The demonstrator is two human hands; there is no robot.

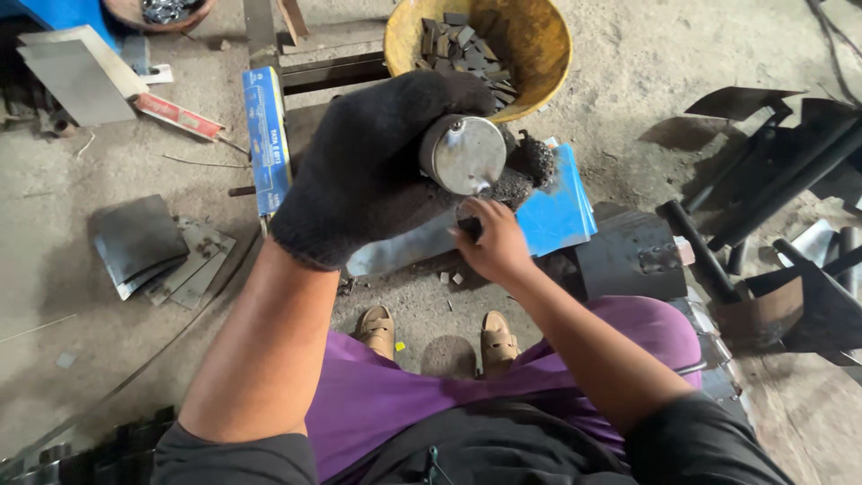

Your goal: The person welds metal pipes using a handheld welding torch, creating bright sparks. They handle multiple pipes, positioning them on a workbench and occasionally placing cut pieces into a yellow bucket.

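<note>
Head camera looks steeply down, close over the workshop floor (72,359).

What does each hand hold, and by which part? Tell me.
The gloved left hand grips a round metal cylinder around its side. The bare right hand reaches beneath it; its hold cannot be told.

metal workshop | dusty concrete floor (81,296) | cut sheet-metal offcuts (157,251) | steel bars (772,180) | basin w/ metal pcs (530,40)

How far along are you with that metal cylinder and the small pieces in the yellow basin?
Done so far: the yellow basin already holds a heap of small dark metal pieces. In hand: the gloved left hand grips a shiny metal cylinder, while the bare right hand works just beneath it. Left: a few small bits lie on the floor near the feet, and cut sheets sit stacked at left.
</note>
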